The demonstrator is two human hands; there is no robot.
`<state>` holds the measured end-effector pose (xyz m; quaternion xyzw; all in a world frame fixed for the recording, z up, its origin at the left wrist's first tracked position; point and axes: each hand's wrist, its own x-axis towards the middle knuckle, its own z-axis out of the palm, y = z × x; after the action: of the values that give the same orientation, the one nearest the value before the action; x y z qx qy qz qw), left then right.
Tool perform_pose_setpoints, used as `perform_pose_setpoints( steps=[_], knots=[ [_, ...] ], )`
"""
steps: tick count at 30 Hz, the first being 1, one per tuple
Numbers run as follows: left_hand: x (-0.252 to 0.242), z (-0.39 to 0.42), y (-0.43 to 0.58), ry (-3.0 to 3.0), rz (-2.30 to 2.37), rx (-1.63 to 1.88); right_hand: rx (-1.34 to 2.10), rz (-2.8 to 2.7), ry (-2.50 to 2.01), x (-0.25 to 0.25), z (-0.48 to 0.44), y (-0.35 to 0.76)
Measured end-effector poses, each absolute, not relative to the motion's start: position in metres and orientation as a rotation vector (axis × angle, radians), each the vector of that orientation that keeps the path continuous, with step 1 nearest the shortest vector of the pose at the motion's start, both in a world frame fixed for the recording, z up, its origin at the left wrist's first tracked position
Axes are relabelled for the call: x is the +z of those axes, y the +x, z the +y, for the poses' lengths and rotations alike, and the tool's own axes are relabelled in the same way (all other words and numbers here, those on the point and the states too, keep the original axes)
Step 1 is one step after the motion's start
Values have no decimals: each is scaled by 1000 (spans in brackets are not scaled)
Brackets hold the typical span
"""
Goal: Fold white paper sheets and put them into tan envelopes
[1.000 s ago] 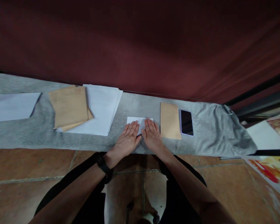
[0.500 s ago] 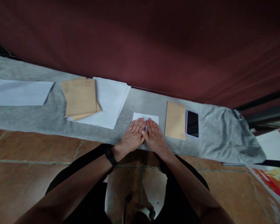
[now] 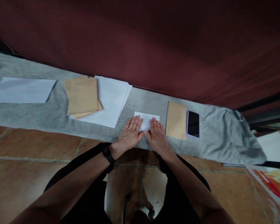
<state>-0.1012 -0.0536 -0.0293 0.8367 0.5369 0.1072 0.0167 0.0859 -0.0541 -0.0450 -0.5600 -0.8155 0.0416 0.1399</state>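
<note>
Take the small white paper (image 3: 146,122) as the centre of your clock, with 12 pointing away from you. It lies flat on the grey cloth (image 3: 220,130), directly before you and between your knees. Your left hand (image 3: 130,133) comes to it from 8 o'clock, palm down, and its fingers cover the left edge. Your right hand (image 3: 157,136) comes from 5 o'clock, also palm down, with its fingers upon the right part. Both hands are stretched out flat, so the grip is wide and the paper is only covered from above. The two thumbs point to each other at the near edge; whether they touch, I cannot tell.

At 3 o'clock, just beside your right hand, lies a single brown envelope (image 3: 176,120), and after it, near, the phone (image 3: 193,123) with its dark screen upward. At 10 o'clock is a stack of white sheets (image 3: 110,102), partly under a pile of brown envelopes (image 3: 82,96). Well apart, a little past 9 o'clock, rests another white sheet (image 3: 23,90).
</note>
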Motion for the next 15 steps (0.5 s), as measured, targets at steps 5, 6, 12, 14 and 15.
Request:
perform_pose_setpoints(
  steps=[5, 6, 12, 14, 15],
  knots=[
    [-30, -51, -107, 2565, 1729, 344, 87, -2330, -1668, -46, -54, 86],
    [-31, -50, -108, 2558, 1742, 344, 86, -2330, -1675, -45, -54, 86],
    [-35, -49, -111, 2508, 1818, 373, 85, -2316, -1743, -42, -55, 86],
    [-35, -49, -111, 2490, 1832, 398, 82, -2303, -1761, -42, -56, 86],
    [-36, -49, -111, 2483, 1836, 410, 81, -2295, -1769, -42, -56, 86]
  ],
)
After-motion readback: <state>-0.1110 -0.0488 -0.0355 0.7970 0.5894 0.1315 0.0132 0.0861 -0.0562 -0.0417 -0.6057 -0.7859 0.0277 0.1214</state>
